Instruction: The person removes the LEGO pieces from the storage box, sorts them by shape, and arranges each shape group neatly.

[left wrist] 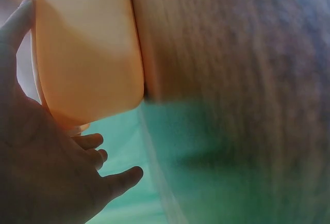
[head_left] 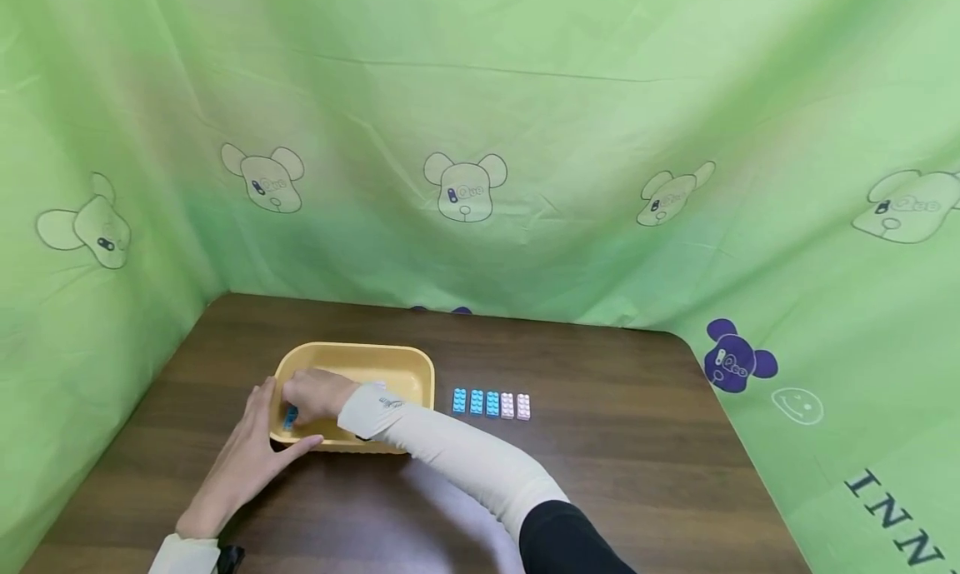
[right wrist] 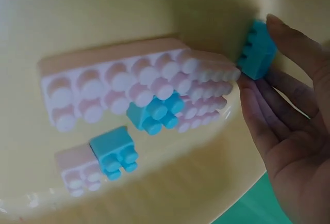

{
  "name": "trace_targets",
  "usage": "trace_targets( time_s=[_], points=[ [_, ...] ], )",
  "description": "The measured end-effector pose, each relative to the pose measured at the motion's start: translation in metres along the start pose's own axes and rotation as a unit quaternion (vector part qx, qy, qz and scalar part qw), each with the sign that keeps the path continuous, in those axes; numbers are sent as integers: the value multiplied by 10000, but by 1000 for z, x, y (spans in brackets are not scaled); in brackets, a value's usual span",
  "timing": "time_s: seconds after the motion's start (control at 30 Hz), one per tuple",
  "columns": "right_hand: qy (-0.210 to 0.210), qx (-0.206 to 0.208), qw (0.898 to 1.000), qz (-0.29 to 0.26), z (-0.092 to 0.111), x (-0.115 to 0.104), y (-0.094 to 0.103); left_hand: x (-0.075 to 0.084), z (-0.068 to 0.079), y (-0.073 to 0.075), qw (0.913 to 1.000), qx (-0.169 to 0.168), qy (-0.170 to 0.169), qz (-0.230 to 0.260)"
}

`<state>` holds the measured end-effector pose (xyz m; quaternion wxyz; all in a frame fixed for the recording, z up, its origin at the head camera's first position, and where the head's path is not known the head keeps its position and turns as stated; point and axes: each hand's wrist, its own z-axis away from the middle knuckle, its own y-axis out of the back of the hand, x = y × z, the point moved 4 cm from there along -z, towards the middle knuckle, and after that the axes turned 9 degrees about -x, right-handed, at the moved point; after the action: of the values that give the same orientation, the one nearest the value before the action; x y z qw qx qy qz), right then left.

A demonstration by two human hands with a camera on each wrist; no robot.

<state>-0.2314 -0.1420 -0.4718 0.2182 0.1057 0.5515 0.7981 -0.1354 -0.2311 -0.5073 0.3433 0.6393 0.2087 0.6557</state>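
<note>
A yellow plastic basket (head_left: 420, 374) sits on the table's left side, and my right hand (head_left: 318, 393) reaches down into it. Thumb and fingertips of that hand pinch a blue toy brick (right wrist: 259, 51) in the right wrist view. Beside it in the basket lie a long pink brick (right wrist: 118, 79), more pink bricks (right wrist: 206, 87), a small blue brick (right wrist: 157, 111), and a small pink brick (right wrist: 78, 170) against another blue one (right wrist: 116, 152). My left hand (head_left: 243, 457) touches the basket's near left corner with spread, fairly straight fingers.
Right of the basket, a row of bricks stands on the brown table (head_left: 622, 441): several blue (head_left: 477, 401) and two pink (head_left: 515, 406). Green printed cloth (head_left: 570, 224) hangs behind the table and along its sides. My right sleeve crosses the basket's near right rim.
</note>
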Motion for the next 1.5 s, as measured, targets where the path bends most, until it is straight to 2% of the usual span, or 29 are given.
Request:
trace_targets(
  time_s=[0.17,0.6,0.83,1.03,1.27,1.5],
  points=[
    [-88,1,9997,238,1,-3,-1,4,2,-2,10000,60,-70,-14],
    [-122,8,9998,130,8,2,-2,7,0,-4,10000,-24,-61,-35],
    [-342,-141,9993,9,14,7,0,6,1,-4,10000,2,-7,-49],
    [-214,-9,9997,73,22,12,4,6,2,-4,10000,13,-3,-29],
    [-37,107,9998,-146,30,19,6,5,2,-3,9999,112,-93,-35],
    [-123,67,9990,-432,37,27,9,4,3,-2,9998,131,-105,-88]
  ],
)
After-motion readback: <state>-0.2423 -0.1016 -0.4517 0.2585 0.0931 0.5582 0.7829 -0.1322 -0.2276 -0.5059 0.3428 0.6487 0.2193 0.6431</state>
